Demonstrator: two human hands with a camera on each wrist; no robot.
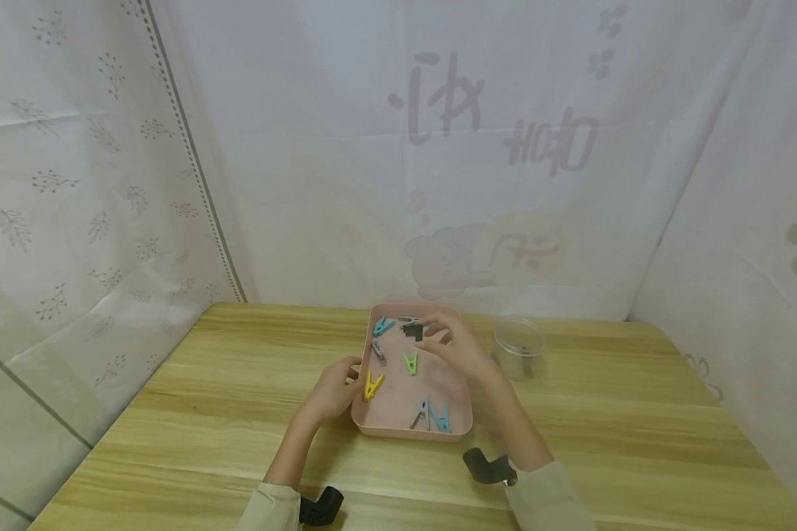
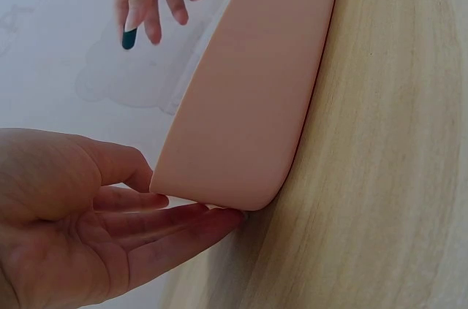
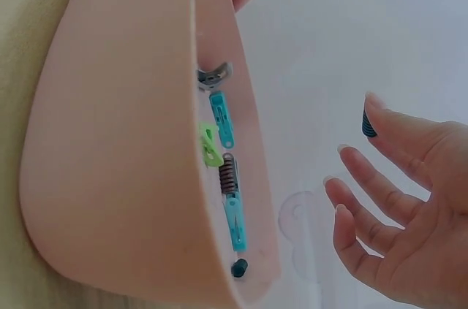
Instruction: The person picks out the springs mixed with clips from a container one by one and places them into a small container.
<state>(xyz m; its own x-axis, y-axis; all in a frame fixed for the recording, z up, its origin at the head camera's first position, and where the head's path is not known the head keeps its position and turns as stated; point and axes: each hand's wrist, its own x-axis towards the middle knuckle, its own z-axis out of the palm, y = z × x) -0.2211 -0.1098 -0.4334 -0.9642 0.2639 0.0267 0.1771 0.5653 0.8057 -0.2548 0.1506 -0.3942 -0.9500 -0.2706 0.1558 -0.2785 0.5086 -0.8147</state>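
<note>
Tray (image 1: 398, 407) nr tbl (image 1: 226, 428) rear edge, cloth (image 1: 305, 184) behind, space L; L hand (image 1: 332, 389) grips it, R hand (image 1: 461, 348) pinches dk clip (image 2: 129, 39).

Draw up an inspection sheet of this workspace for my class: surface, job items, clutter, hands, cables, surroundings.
Surface: wood-grained table.
Job items: pink tray with a yellow clip, a green clip, and several blue and grey clips; clear round container to the tray's right, contents unclear.
Clutter: nothing seen.
Left hand: grips the tray's left side.
Right hand: holds a dark piece at its fingertips.
Wrists: black device at each.
Cables: nothing seen.
Surroundings: pale printed cloth behind and on both sides.
</note>
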